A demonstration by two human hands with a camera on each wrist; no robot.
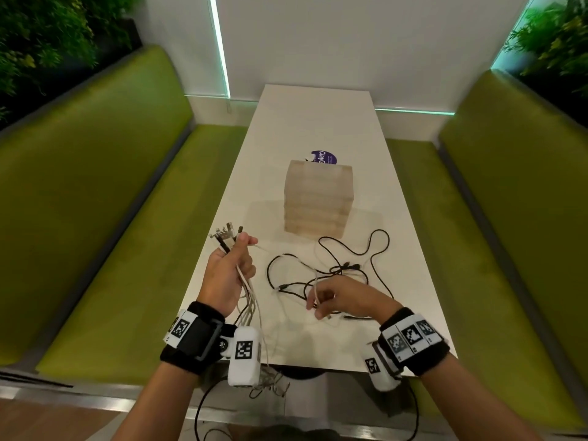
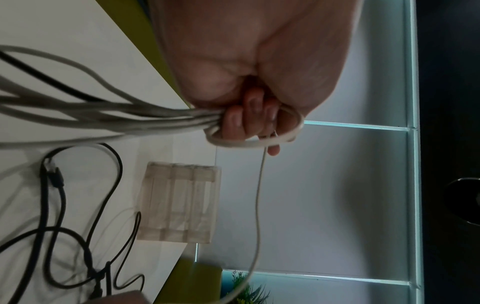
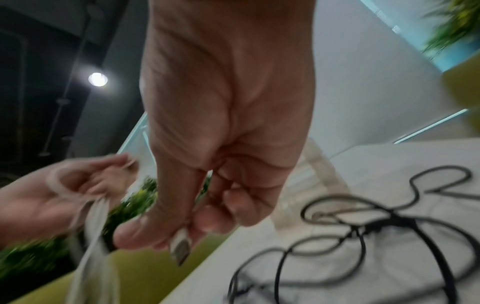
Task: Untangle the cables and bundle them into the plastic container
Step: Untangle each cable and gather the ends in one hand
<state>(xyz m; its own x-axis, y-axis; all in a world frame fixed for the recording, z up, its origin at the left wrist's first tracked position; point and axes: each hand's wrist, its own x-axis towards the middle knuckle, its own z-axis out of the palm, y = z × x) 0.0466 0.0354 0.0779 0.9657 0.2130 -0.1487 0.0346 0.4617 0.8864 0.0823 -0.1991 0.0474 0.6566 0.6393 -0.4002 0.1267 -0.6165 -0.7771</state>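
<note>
My left hand (image 1: 234,265) is raised over the table's left edge and grips a bundle of white cables (image 1: 249,300), whose plug ends (image 1: 227,235) stick up above the fist. In the left wrist view the fingers (image 2: 241,121) curl round the white cables (image 2: 145,119). My right hand (image 1: 321,302) hovers low over the table and pinches a white cable's plug (image 3: 180,246) between thumb and fingers. Black cables (image 1: 346,268) lie tangled on the white table (image 1: 318,122) beyond the right hand. The translucent plastic container (image 1: 318,198) stands upright behind them.
A purple round label (image 1: 324,157) lies behind the container. Green padded benches (image 1: 105,202) run along both sides of the table. White cable ends hang off the table's near edge (image 1: 270,380), and a black cable (image 1: 203,405) loops below it.
</note>
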